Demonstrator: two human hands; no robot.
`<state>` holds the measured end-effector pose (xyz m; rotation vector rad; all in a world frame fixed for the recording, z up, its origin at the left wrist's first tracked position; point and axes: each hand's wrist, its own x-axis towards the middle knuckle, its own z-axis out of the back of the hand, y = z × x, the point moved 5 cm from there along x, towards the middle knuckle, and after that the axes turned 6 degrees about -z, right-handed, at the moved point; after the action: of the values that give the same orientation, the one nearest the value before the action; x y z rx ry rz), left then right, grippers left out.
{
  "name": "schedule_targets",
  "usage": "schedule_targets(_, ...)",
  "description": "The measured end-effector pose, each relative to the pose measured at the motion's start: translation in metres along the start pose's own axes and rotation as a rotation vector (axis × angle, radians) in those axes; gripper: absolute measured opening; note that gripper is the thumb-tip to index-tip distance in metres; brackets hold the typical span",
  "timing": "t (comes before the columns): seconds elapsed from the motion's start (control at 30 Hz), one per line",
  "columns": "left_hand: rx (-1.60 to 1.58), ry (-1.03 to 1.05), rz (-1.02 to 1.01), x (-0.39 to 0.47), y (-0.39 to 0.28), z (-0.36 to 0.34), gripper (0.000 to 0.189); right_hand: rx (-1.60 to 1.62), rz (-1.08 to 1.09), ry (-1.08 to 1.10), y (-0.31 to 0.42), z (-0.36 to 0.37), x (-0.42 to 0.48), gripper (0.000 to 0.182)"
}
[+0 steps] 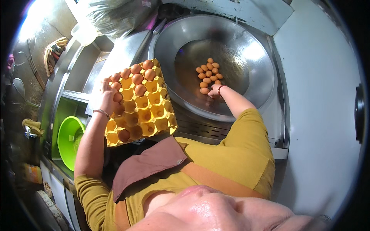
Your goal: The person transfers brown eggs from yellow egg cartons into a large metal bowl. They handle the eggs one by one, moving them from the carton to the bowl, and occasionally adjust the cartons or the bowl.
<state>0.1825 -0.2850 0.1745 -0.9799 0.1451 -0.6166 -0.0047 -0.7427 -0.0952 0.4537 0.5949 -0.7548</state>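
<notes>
My left hand (pixel 106 96) grips the left edge of a yellow egg tray (pixel 143 101), tilted beside the wok. Brown eggs (pixel 140 90) sit along the tray's far and left sides, with one more egg (pixel 124 135) close to its near edge; many cups are bare. My right hand (pixel 214 90) reaches low into a large metal wok (pixel 164 46) holding shallow water (pixel 190 55). Several brown eggs (pixel 208 74) lie clustered in that water. The fingers of this hand point down beside the nearest egg (pixel 204 91); whether they hold anything is hidden.
A lime-green plastic basin (pixel 64 144) stands in the steel sink (pixel 65 105) at left. A large plastic bag (pixel 112 17) and a black-ended ladle (pixel 170 12) are behind. A pale wall (pixel 318 86) rises at right; a slotted steel edge (pixel 202 130) borders the wok.
</notes>
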Motion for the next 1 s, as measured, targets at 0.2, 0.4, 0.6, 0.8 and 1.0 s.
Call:
schedule_targets(0.2,0.499,-0.013,-0.447,0.003,-0.009,0.011,0.038,0.445,0.478,-0.434,0.070,0.073,-0.076,0.051)
schedule_targets(0.4,-0.532,0.126,-0.100,0.057,-0.081,-0.069,0.038,1.678,1.067,0.425,0.223,0.083,-0.225,0.080)
schedule_targets(0.6,0.028,-0.090,-0.400,0.063,-0.128,-0.141,0.036,2.250,1.459,0.304,0.248,0.099,-0.247,0.037)
schedule_targets(0.8,0.643,0.076,-0.371,0.045,-0.150,-0.156,0.060,2.411,1.334,0.371,0.236,0.082,-0.220,0.034)
schedule_targets(1.0,0.417,0.071,-0.541,0.033,-0.125,-0.123,0.055,2.139,1.117,0.649,0.203,0.061,-0.195,0.043)
